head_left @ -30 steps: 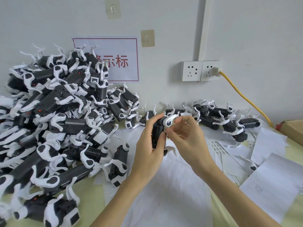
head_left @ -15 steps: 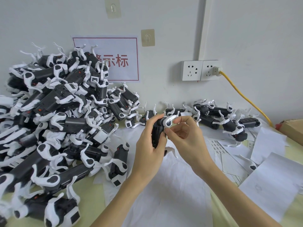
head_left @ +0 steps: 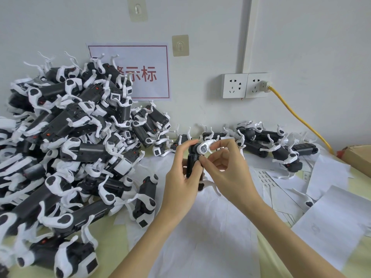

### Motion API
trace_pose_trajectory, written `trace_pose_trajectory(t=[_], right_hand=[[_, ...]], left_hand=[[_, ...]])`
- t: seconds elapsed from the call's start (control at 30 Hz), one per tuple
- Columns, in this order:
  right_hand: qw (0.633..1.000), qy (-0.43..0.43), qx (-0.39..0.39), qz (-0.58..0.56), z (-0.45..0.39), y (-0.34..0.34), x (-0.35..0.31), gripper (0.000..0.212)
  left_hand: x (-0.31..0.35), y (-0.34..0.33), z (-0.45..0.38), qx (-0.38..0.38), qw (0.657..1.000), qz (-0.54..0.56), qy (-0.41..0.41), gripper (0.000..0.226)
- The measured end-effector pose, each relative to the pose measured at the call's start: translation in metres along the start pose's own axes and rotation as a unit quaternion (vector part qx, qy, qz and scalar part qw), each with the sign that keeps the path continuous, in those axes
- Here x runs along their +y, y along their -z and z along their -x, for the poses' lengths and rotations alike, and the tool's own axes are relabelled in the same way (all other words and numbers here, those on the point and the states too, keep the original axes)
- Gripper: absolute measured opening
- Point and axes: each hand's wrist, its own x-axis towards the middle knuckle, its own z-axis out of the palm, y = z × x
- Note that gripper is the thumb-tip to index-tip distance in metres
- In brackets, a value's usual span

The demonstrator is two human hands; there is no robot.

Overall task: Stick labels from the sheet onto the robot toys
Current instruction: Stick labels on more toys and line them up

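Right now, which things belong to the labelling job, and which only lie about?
Job: held robot toy, left hand, right hand, toy pile, label sheets.
Idle: wall sockets, yellow cable, cardboard box, wall sign.

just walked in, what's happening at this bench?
A person is labelling black-and-white robot toys by hand. The left hand grips one robot toy upright over the white paper, while the right hand pinches at its side just below the white leg joint; any label there is too small to make out. A big pile of toys lies to the left, a smaller row along the wall, label sheets to the right.
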Motion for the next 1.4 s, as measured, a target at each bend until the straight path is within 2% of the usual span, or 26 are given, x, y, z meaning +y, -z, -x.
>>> trace_pose_trajectory(t=[0.2,0.43,0.67,0.97,1.27,1.4], right_hand=[[0.999,-0.011,0.013,-0.048,-0.001,0.0021,-0.0006,0.013],[0.998,0.032,0.017,0.058,0.0014,0.0,0.0031,0.016],[0.987,0.102,0.036,0.116,0.0038,-0.0011,-0.0004,0.016],[0.992,0.082,0.023,0.091,-0.0009,0.0003,0.0051,0.015],[1.0,0.015,-0.02,-0.015,-0.0044,0.0037,0.0066,0.012],[0.999,0.01,-0.041,0.013,-0.0056,0.005,0.0059,0.012]], left_hand=[[0.0047,-0.0013,-0.0001,0.002,0.999,0.038,0.035,0.045],[0.0066,0.0031,-0.0003,0.002,0.994,0.077,0.074,0.051],[0.003,0.0028,-0.0009,-0.013,0.997,0.047,0.059,0.05],[0.0037,0.0016,0.001,-0.02,0.998,0.044,0.044,0.051],[0.0023,0.0042,-0.0035,-0.01,0.997,0.055,0.049,0.055],[0.0028,0.0055,-0.0026,-0.02,0.999,0.031,0.034,0.056]])
